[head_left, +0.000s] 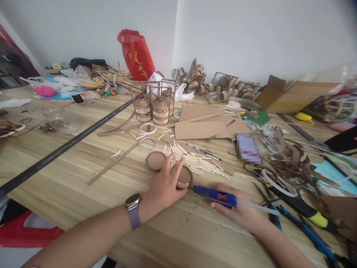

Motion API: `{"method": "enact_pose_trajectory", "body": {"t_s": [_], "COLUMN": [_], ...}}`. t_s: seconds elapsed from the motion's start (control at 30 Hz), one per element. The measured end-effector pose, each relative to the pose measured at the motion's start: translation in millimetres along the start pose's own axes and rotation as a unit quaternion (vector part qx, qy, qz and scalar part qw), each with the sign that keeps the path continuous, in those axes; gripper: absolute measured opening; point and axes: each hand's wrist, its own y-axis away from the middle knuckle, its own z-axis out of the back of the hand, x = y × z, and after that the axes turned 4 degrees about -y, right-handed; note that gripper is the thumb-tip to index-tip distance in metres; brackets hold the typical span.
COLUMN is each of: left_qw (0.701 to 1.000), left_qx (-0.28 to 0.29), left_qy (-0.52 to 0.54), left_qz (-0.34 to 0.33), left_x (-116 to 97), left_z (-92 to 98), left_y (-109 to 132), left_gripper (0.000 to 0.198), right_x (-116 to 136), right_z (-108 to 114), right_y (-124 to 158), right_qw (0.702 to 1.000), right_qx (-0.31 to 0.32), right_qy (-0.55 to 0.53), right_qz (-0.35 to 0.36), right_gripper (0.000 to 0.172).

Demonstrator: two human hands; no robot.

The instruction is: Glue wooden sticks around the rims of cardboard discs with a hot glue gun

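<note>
My left hand (166, 186) wears a watch and spans a round cardboard base (184, 174), thumb at its near edge and fingers across its left side. Short wooden sticks stand along the near part of this base's rim. My right hand (237, 208) is closed around a blue hot glue gun (214, 194), a white glue stick trailing from its back. The gun's nozzle points left, close to the base's near right edge; whether it touches is unclear. A second round cardboard base (156, 161) lies just beyond my left hand. Loose wooden sticks (198, 162) are heaped behind the bases.
Small lidded stick baskets in frames (161, 111) stand farther back. Cardboard sheets (200, 128), a pen (203, 152) and white rings (147, 144) lie nearer. Pliers (304, 230) and a yellow-and-black cutter (304, 210) crowd the right. A dark strip (67, 145) crosses the left.
</note>
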Motion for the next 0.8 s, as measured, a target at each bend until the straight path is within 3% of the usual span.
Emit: {"method": "enact_pose_trajectory", "body": {"t_s": [0.23,0.4,0.47,0.6,0.8], "left_qw": [1.000,1.000,1.000,1.000,1.000], "left_qx": [0.001,0.001,-0.001,-0.001,0.003], "left_qy": [-0.001,-0.005,-0.008,-0.017,-0.022], "left_qz": [0.001,-0.001,-0.003,-0.006,0.001], "left_x": [0,0,0,1,0], "left_z": [-0.5,-1.1,-1.4,-1.4,-0.2], "left_y": [-1,-1,0,0,0], "left_gripper": [0.097,0.098,0.099,0.101,0.099], "right_x": [-4,-4,-6,-10,-10], "right_z": [-4,-1,4,23,39], "right_y": [1,1,2,6,11], "right_qw": [0.999,0.990,0.985,0.969,0.913], "right_qx": [-0.034,-0.078,-0.064,0.035,0.241], "right_qy": [0.001,-0.049,-0.085,-0.182,-0.262], "right_qz": [-0.030,-0.108,-0.133,-0.162,-0.202], "right_gripper": [0.024,0.026,0.030,0.042,0.062]}}
